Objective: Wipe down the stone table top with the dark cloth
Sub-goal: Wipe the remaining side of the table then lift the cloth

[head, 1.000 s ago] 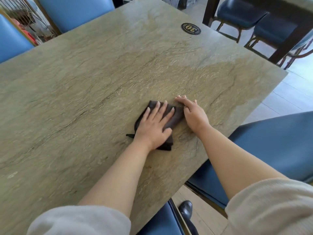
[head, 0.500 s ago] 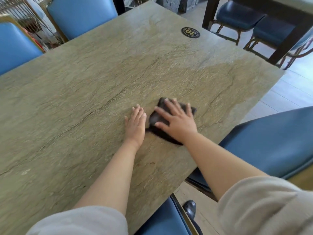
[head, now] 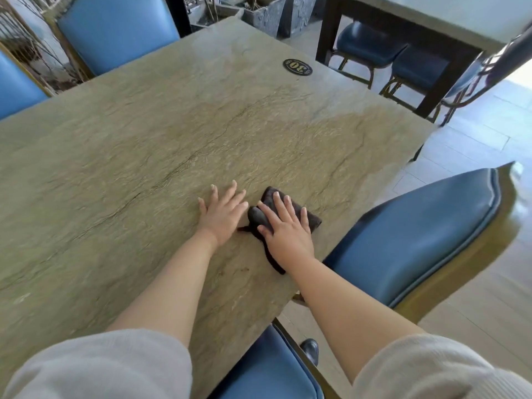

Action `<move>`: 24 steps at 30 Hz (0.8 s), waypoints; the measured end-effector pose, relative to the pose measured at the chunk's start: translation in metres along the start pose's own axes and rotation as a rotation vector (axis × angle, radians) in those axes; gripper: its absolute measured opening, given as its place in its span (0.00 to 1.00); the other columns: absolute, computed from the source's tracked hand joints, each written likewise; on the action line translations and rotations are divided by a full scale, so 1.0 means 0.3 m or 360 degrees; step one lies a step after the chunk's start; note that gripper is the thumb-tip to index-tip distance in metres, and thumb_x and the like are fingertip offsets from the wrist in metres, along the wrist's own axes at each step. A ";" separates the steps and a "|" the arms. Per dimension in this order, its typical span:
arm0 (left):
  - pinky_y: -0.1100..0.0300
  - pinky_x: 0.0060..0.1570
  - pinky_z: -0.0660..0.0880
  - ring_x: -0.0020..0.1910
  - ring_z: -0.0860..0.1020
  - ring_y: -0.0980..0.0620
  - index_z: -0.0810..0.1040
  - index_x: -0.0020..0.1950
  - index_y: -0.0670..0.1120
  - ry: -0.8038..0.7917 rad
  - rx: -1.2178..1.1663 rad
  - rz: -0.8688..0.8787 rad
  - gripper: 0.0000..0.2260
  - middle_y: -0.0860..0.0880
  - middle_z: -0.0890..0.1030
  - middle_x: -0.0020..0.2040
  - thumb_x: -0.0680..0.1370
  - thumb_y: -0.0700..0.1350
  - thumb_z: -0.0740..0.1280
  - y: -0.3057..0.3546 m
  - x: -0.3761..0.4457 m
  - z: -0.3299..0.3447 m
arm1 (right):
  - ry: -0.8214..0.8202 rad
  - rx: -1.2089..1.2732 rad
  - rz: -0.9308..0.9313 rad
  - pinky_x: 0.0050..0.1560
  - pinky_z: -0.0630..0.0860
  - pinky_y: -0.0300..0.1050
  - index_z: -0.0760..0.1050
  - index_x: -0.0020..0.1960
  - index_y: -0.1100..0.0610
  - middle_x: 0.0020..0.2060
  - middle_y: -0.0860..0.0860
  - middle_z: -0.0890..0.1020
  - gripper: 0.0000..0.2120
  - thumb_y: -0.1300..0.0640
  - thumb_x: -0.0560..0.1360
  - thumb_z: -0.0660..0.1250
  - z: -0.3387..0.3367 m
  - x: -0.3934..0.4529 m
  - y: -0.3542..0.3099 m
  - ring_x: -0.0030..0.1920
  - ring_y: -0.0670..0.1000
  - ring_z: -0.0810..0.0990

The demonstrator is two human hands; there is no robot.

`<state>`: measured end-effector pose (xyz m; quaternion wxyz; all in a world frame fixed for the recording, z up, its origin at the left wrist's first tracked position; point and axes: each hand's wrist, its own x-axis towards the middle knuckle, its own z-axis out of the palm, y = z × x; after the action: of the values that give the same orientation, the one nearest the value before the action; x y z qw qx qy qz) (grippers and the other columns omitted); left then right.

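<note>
- Right hand flat on the cloth, fingers straight and spread, pressing rather than gripping.
- Left hand just beside the cloth, palm down on the bare table, fingers straight, holding nothing.
- Best done with even palm pressure, long overlapping strokes, cloth kept folded flat under the hand.
- Worth minding the table edge close beside the cloth: easy to push it off.
- Cloth: dark, soft, bunched into a small pad, a thin tail trailing from it toward the wrist.
- Table: greenish-tan stone, veined, matte.
</note>
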<state>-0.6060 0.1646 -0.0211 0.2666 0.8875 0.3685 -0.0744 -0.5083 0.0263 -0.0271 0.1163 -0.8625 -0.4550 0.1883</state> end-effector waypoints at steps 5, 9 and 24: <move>0.49 0.69 0.26 0.77 0.36 0.52 0.58 0.78 0.56 0.0110 -0.0070 0.0150 0.22 0.57 0.48 0.80 0.84 0.54 0.46 0.036 -0.121 0.078 | 0.0162 0.0133 0.0781 0.74 0.38 0.55 0.47 0.78 0.44 0.78 0.48 0.40 0.24 0.49 0.83 0.49 -0.038 0.002 0.110 0.77 0.51 0.38; 0.52 0.69 0.25 0.78 0.43 0.57 0.62 0.77 0.54 0.0247 -0.0055 0.0185 0.21 0.58 0.53 0.79 0.84 0.52 0.48 0.020 -0.183 0.112 | 0.0197 0.0063 0.0630 0.74 0.37 0.56 0.45 0.78 0.46 0.78 0.50 0.40 0.26 0.50 0.83 0.49 0.019 -0.121 0.040 0.77 0.53 0.38; 0.41 0.75 0.43 0.78 0.52 0.50 0.63 0.76 0.46 0.0821 -0.0055 -0.0571 0.28 0.50 0.56 0.79 0.79 0.57 0.46 -0.229 -0.559 0.135 | -0.0126 0.0154 -0.0248 0.75 0.36 0.51 0.54 0.77 0.46 0.78 0.47 0.46 0.27 0.58 0.80 0.54 0.056 0.050 -0.157 0.77 0.49 0.40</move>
<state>-0.7714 0.0805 -0.0292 0.1619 0.7933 0.5759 0.1136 -0.5426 0.0656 -0.0280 0.1541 -0.8097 -0.5154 0.2344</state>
